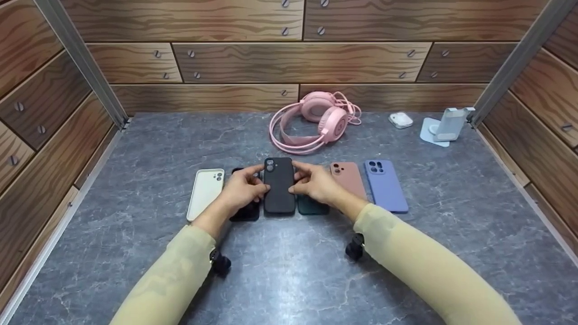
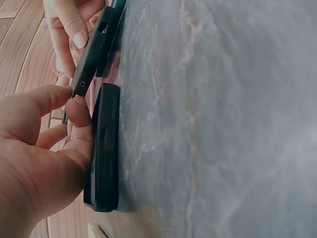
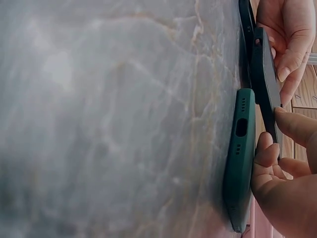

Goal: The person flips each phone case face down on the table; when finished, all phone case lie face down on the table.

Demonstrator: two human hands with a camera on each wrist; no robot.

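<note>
Your left grip [image 1: 239, 188] and right grip [image 1: 317, 184] pinch the black phone case [image 1: 279, 194] by opposite long edges, just above the surface [image 1: 280, 266], between a dark case [image 1: 246, 213] and the green case [image 1: 314, 207]. It's probably light, slightly flexible; keep to the sides, squeezing gently.

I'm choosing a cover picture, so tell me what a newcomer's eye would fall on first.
Probably the pink headphones, lying bright at the back of the grey table in the head view. Next might come the black phone case near the centre, held at its sides by the left hand and right hand. The violet-blue case at the row's right end may also stand out.
</note>
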